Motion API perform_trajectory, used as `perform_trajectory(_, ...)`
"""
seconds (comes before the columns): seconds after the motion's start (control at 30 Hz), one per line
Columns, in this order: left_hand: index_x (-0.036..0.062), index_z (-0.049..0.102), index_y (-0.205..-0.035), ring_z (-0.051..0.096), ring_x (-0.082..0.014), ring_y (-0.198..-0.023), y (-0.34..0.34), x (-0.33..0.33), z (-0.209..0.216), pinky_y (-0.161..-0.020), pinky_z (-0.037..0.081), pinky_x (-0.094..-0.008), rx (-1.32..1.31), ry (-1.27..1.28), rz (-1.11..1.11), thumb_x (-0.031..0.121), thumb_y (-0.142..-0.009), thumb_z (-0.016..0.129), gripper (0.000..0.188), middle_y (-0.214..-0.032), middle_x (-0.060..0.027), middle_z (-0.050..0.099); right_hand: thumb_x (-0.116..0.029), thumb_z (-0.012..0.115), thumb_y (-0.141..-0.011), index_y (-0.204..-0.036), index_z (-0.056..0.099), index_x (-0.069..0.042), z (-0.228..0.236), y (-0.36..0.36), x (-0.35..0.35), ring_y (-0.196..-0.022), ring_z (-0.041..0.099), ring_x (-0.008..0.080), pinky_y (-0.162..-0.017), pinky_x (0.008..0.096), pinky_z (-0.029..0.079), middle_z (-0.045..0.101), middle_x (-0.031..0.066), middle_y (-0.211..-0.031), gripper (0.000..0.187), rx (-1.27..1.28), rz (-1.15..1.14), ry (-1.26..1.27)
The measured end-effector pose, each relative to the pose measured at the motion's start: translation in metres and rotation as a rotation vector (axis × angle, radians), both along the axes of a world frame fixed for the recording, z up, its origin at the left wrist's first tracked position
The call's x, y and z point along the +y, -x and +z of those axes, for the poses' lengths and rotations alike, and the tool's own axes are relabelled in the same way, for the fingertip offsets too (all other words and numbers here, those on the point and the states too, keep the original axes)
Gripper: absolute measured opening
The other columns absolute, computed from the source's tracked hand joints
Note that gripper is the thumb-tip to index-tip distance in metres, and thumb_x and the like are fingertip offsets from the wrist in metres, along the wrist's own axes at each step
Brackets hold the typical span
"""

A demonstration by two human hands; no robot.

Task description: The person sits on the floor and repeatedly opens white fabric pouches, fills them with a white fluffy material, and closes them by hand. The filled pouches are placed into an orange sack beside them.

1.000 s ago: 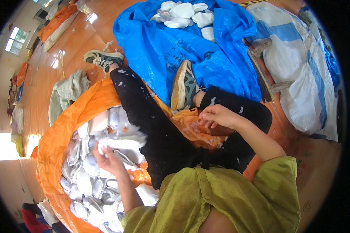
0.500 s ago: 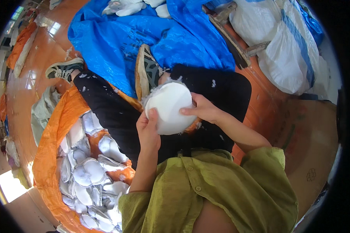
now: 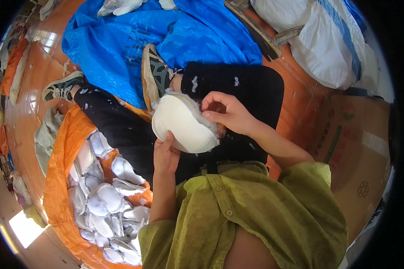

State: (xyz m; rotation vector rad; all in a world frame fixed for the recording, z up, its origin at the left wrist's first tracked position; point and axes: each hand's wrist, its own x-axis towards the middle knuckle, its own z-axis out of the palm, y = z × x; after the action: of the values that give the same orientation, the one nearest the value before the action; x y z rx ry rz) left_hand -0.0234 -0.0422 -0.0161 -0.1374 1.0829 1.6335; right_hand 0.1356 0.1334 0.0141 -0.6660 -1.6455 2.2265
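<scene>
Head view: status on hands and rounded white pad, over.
Left hand holds rounded white pad by its lower edge. Right hand beside its fluffy right edge, grip unclear. Black trousers behind.

cardboard box [image 3: 352, 157], right | white blue-striped sack [image 3: 323, 49], upper right | wooden frame [image 3: 259, 36] beside sack | grey cloth [image 3: 46, 134], left

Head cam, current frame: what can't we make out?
All in the head view:
Left hand: most fingers hidden behind the white pad.
Right hand: detail too small to tell whether it touches the pad's fluffy edge.
Pad pile on the orange sheet: lower pads hidden under upper ones.
White pieces on the blue sheet: cut off by the top edge.
</scene>
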Motion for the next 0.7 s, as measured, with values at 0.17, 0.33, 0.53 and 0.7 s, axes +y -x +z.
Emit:
perform_trajectory(0.17,0.0019,0.049,-0.125,0.055,-0.0211,-0.113,-0.004,-0.001,-0.001,-0.099,0.042,-0.0359,0.059,-0.027,0.009,0.012,-0.093,0.055,0.034,-0.123,-0.0100,0.057,-0.011,0.063,-0.088,-0.085,0.063,0.000,0.025,-0.001,-0.003,-0.069,0.052,0.0068,-0.059,0.0210,0.043,0.055,0.0001,-0.082,0.011,-0.082,-0.060,-0.234)
perform_trajectory(0.33,0.0003,0.048,-0.126,0.055,-0.0218,-0.112,-0.007,0.004,0.006,-0.097,0.043,-0.0356,0.171,-0.045,-0.045,0.013,-0.093,0.056,0.036,-0.122,-0.0101,0.057,-0.011,0.062,-0.088,-0.080,0.061,0.003,0.005,-0.004,-0.003,-0.057,0.046,0.0083,-0.050,0.0258,0.038,0.054,0.0025,-0.077,0.016,-0.105,0.052,-0.436)
perform_trajectory(0.53,-0.0045,0.044,-0.129,0.055,-0.0218,-0.112,0.002,0.004,0.032,-0.095,0.044,-0.0346,-0.014,-0.255,-0.254,0.014,-0.095,0.051,0.040,-0.123,-0.0119,0.056,-0.024,0.059,-0.090,-0.071,0.060,0.000,-0.020,-0.011,0.010,-0.048,0.042,0.0073,-0.045,0.0280,0.035,0.049,0.0016,-0.053,0.031,-0.327,-0.164,-0.138)
perform_trajectory(0.7,-0.0051,0.046,-0.128,0.059,-0.0185,-0.104,-0.003,0.010,0.045,-0.088,0.048,-0.0298,0.031,-0.266,-0.328,0.012,-0.094,0.052,0.038,-0.116,-0.0103,0.059,-0.028,0.057,-0.092,-0.087,0.066,-0.001,-0.030,-0.014,0.013,-0.051,0.048,0.0070,-0.046,0.0247,0.039,0.057,-0.0004,-0.064,0.030,-0.415,-0.265,0.143)
